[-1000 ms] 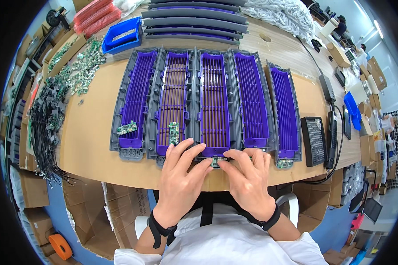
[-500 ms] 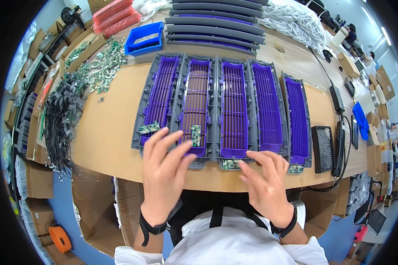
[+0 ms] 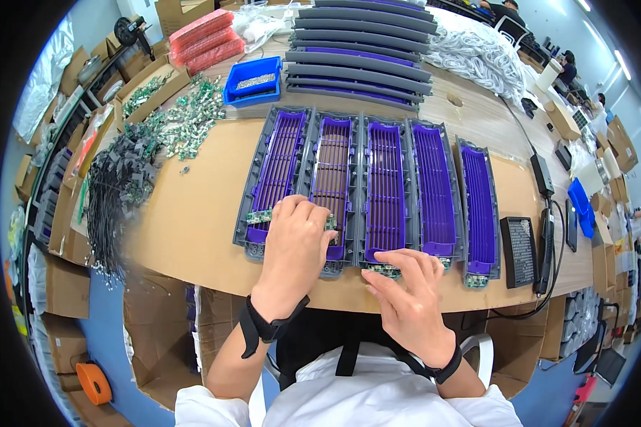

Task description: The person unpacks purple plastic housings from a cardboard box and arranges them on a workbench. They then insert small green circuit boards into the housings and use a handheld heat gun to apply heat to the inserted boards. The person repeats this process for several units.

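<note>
Several grey frames with purple slatted grilles (image 3: 385,185) lie side by side before me. My left hand (image 3: 292,249) is over the lower part of the second one from the left, its fingers bent around a small green circuit board (image 3: 330,222) that they largely hide. My right hand (image 3: 412,295) is at the near end of the third one, thumb and forefinger closed about another circuit board (image 3: 384,270). A further circuit board (image 3: 259,216) lies across the leftmost grille, and one more circuit board (image 3: 476,280) sits at the near end of the rightmost.
Loose green boards (image 3: 192,117) and bundled black wires (image 3: 110,199) lie at the left. Behind are a blue bin (image 3: 253,82), stacked grey covers (image 3: 360,57) and white cables (image 3: 473,46). A black tray (image 3: 518,250) and a corded black tool (image 3: 545,242) lie right.
My left hand has come down onto the board on the second grille, its fingers bending in. My right hand has shifted left, thumb and forefinger closing around the third frame's board. The view has shifted slightly.
</note>
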The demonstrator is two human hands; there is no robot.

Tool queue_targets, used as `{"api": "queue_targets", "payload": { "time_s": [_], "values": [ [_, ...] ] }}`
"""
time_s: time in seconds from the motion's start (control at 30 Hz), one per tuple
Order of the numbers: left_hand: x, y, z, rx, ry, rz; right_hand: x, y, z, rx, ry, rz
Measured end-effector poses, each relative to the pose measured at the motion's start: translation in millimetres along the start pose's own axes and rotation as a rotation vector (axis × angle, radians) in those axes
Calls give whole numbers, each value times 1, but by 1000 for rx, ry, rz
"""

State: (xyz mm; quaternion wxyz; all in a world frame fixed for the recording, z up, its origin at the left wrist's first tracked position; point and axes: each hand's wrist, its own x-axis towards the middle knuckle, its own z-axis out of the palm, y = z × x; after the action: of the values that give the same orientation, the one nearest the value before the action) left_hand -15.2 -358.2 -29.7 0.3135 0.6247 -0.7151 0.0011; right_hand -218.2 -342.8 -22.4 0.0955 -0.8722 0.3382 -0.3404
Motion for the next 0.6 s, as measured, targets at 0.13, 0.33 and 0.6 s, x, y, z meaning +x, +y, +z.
{"api": "queue_targets", "payload": {
  "time_s": [0.13, 0.33, 0.6],
  "values": [
    [-3, 3, -5, -167, 74, -171, 3, -1, 2, 14, 34, -17],
    [-27, 18, -18, -425, 205, -388, 18, -11, 19, 82, 139, -14],
    [-66, 26, -15, -658, 276, -568, 16, -14, 45, 163, 132, -41]
  ]
}}
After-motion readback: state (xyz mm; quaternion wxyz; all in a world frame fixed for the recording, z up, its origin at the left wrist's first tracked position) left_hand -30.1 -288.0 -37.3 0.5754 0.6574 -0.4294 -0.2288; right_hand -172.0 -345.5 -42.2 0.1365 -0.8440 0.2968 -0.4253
